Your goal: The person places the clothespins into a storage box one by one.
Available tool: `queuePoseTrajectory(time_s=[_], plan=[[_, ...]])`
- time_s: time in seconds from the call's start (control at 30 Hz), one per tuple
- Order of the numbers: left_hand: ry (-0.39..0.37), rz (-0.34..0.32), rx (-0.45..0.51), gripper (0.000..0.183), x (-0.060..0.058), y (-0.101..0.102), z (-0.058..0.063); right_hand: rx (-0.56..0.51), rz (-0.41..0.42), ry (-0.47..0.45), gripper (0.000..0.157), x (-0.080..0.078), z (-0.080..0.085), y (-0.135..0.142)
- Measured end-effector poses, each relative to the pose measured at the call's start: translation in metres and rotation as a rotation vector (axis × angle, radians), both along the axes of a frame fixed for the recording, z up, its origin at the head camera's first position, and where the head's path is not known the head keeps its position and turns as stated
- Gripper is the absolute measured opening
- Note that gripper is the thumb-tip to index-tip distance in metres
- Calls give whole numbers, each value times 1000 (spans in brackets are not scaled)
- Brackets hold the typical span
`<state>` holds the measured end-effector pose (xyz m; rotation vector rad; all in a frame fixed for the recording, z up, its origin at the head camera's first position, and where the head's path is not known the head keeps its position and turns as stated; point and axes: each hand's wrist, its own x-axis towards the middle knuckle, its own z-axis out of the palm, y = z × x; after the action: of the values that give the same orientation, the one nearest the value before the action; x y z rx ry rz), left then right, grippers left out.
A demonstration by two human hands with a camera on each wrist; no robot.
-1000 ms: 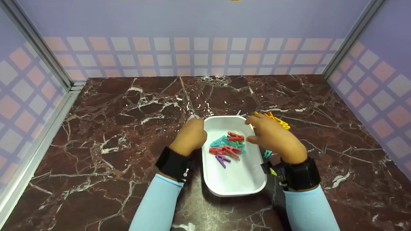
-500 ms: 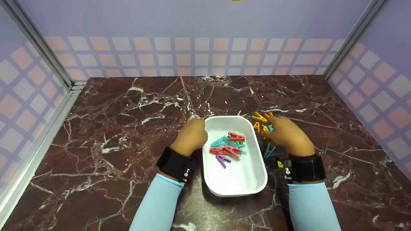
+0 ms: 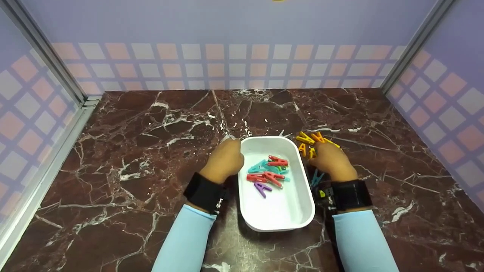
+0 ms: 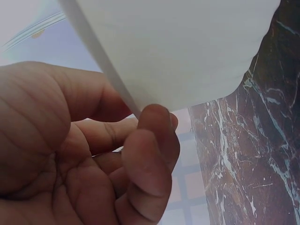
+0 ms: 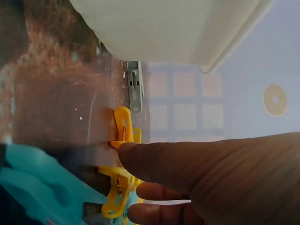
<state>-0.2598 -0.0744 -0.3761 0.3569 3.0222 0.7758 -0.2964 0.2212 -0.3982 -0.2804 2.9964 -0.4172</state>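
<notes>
My left hand (image 3: 224,160) grips the left rim of a white plastic tub (image 3: 278,217); in the left wrist view its thumb and curled fingers (image 4: 146,159) meet at the rim. Inside the tub lie several red clothespins (image 3: 278,163), teal clothespins (image 3: 258,167) and a purple clothespin (image 3: 261,189). Right of the tub, my right hand (image 3: 334,160) reaches down among loose yellow clothespins (image 3: 304,138). In the right wrist view its thumb (image 5: 154,159) overlaps an orange-yellow clothespin (image 5: 123,123), and a bit of teal shows by the fingertips. I cannot tell whether the fingers pinch one.
A teal clothespin (image 3: 316,178) lies between the tub and my right wrist. Behind the tub is a grey clothespin (image 5: 135,86). The marble-patterned tabletop (image 3: 151,158) is bounded by tiled-pattern walls (image 3: 242,64) at the back and both sides.
My right hand has left the tub's right edge for the loose clothespins, then shifted slightly left, covering a teal one seen earlier. My left hand and the tub stay put.
</notes>
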Motion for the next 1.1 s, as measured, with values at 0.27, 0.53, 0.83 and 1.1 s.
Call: queuePoseTrajectory(time_s=[0.27, 0.53, 0.83, 1.1], plan=[[8, -6, 3, 25, 0, 0, 0, -35, -4, -41, 21, 1, -1, -2], [10, -9, 7, 25, 0, 0, 0, -44, 11, -36, 16, 1, 2, -6], [-4, -1, -6, 25, -1, 1, -1, 10, -55, -31, 27, 1, -2, -16], [4, 2, -20, 25, -1, 0, -2, -50, 23, -79, 11, 2, -3, -14]])
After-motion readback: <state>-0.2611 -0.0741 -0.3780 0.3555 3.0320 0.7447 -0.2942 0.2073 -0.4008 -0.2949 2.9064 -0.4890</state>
